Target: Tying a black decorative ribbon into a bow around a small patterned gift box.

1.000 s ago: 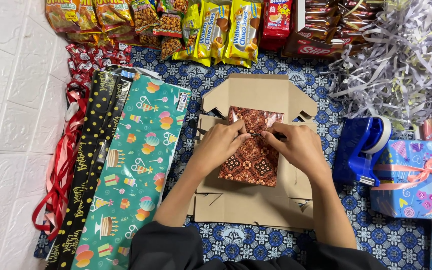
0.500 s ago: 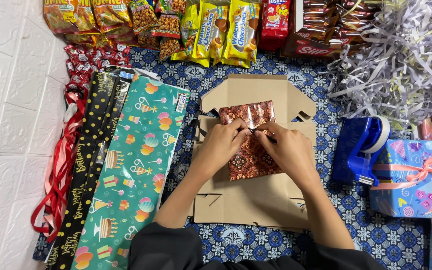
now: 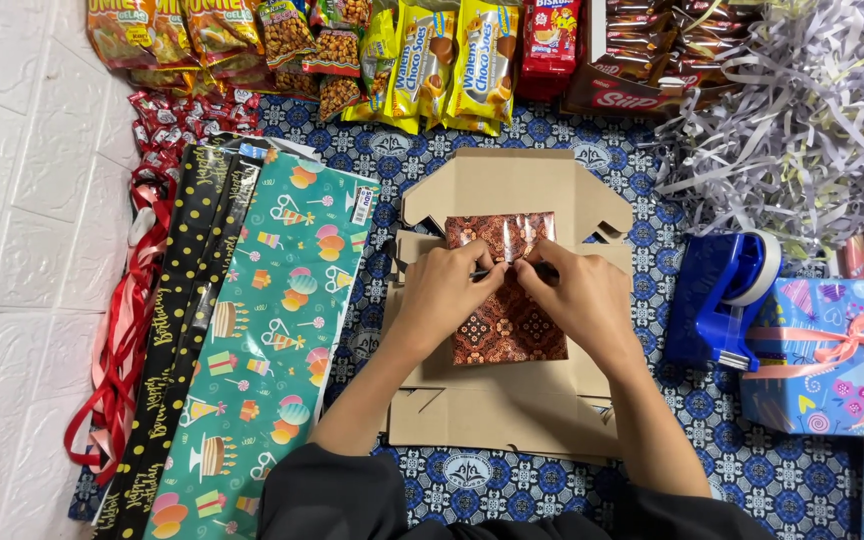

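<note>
While both hands meet mid-frame:
Left hand [image 3: 449,288]: fingers curled, pinching top fold of wrapped packet [image 3: 508,320].
Right hand [image 3: 577,292]: fingertips pressed to same fold, touching left.
Packet: brown batik-pattern wrap, lying on flat cardboard box [image 3: 512,180], centre of blue cloth [image 3: 652,130].
Nearby: tape dispenser [image 3: 720,298] to right; teal gift wrap [image 3: 262,340] to left.

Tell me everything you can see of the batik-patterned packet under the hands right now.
The batik-patterned packet is a flat rectangle in dark red-brown with orange ornamental motifs, wrapped in glossy clear film that catches glare near its top edge. It lies flat, long side running away from the person, on the unfolded cardboard box blank. The left hand and right hand both press on its upper middle, fingertips meeting there and hiding that part. Its lower half is uncovered.
</note>
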